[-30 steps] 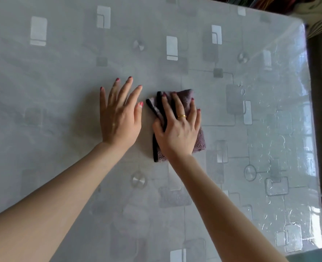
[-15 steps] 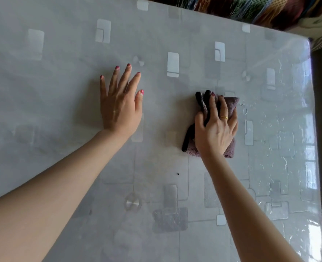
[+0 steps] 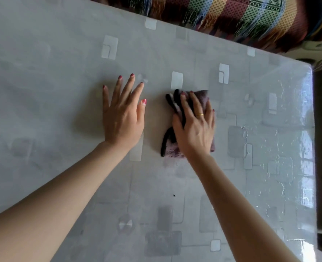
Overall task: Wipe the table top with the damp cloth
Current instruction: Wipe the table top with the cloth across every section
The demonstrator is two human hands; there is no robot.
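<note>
Head view shows my two bare arms reaching forward over the table, whose grey top has a glossy cover printed with pale and dark rounded squares. My right hand lies flat on the damp cloth, palm down, fingers straight and slightly spread, pressing it onto the surface; this grip is open, not curled around the fabric. A gold ring sits on one finger of that hand. The cloth is a folded mauve pad with black edging; its far end shows beyond my fingertips and its near corner shows below my wrist. It sits near the middle of the table, right of my other hand and well apart from the right edge.

My left hand rests flat on the bare table just beside the cloth, not touching it, fingers spread and straight, so that grip is open too and holds nothing.

A small dark speck lies on the surface nearer to me, between my forearms. Beyond the far edge is a striped, many-coloured woven fabric. The right part of the table gleams with window reflections.
</note>
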